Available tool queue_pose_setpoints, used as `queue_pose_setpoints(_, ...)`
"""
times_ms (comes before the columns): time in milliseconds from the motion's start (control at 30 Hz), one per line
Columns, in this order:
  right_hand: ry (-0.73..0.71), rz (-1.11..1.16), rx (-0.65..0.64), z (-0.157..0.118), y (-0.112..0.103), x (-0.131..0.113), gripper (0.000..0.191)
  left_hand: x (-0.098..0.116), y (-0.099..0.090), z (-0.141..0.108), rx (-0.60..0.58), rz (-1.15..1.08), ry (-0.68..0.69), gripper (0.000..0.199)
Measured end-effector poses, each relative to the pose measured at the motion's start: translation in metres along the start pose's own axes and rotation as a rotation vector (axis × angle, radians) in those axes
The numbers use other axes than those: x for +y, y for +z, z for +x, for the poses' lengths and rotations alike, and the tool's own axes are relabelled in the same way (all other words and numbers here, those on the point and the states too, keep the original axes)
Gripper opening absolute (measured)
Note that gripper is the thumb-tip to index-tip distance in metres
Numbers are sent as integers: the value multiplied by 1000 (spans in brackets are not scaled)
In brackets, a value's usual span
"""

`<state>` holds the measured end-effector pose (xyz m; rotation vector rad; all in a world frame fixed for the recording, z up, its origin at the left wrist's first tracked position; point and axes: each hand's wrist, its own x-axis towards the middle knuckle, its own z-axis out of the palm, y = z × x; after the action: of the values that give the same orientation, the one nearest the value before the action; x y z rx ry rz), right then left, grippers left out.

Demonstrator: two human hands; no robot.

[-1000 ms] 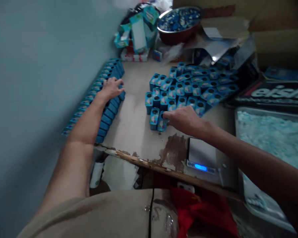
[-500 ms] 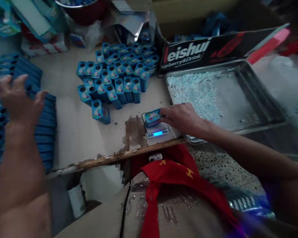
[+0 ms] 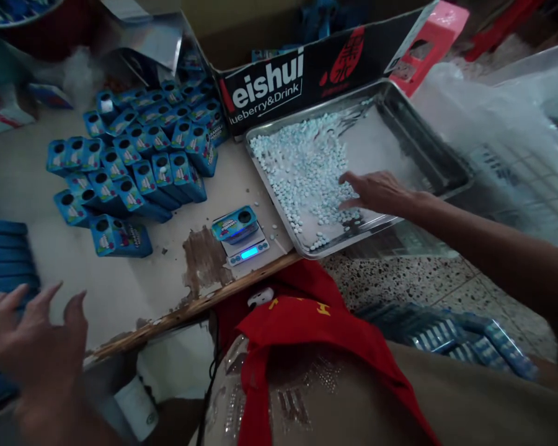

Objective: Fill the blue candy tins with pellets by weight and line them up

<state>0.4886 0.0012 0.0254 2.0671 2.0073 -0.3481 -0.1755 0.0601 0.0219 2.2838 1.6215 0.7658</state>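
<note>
Right hand (image 3: 376,192) fingers spread over tray (image 3: 428,142) tablets (image 3: 302,173), left hand (image 3: 32,341) open, seemingly empty

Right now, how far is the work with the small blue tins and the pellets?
Done: one blue tin lies on the scale. In hand: the right hand reaches into the metal tray of pale pellets; the left hand hovers open over the table edge. Left: many open tins wait in a cluster beside the scale.

The worn table (image 3: 134,291) bears blue tins (image 3: 134,167), a scale (image 3: 247,248) and a tray (image 3: 446,179).
</note>
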Motion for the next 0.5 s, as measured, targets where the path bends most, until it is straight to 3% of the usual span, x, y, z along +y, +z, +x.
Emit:
queue_pose_setpoints(100, -254, -58, -67, -2, 17, 10, 65, 13, 16, 1, 181, 169, -107, 28)
queue_pose_setpoints(233, -476, -58, -26, 10, 28, 10, 46, 26, 40, -1, 218, 225, -48, 24)
queue_pose_setpoints(333, -466, -51, -18, 18, 37, 10, 17, 33, 54, -13, 185, 216, -61, 29)
queue_pose_setpoints(433, -373, 78, -36, 21, 42, 4, 40, 33, 65, -26, 208, 186, -37, 36)
queue_pose_setpoints(500, -216, 269, 43, 20, 38, -6, 45, 31, 68, -31, 186, 171, 8, 40)
